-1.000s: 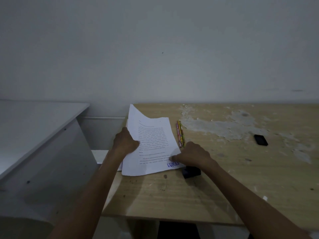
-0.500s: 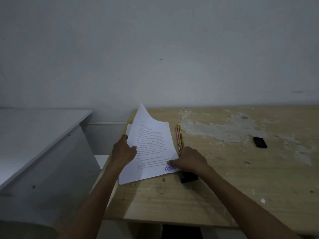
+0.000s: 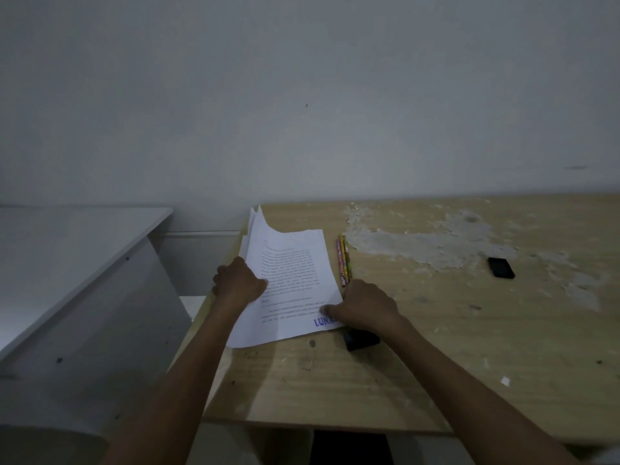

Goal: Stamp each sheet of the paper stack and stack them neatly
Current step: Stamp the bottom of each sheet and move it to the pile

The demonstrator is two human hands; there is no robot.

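Note:
A stack of printed white sheets [image 3: 292, 280] lies at the left end of the wooden table [image 3: 436, 347]. The top sheet bears a blue stamp mark [image 3: 323, 322] near its lower right corner. My left hand [image 3: 240, 283] grips the stack's left edge, where the far left corner curls up. My right hand [image 3: 365, 305] presses on the lower right corner, thumb on the sheet. A black stamp [image 3: 360, 340] lies on the table just under my right wrist, partly hidden.
Coloured pencils [image 3: 344, 261] lie right of the paper. A small black object [image 3: 501, 267] sits further right on the peeling tabletop. A white cabinet [image 3: 67, 263] stands to the left, a wall behind.
The sheets have been lowered and flattened; the lifted left edge sits closer to the stack. Both hands keep their hold, shifting only slightly.

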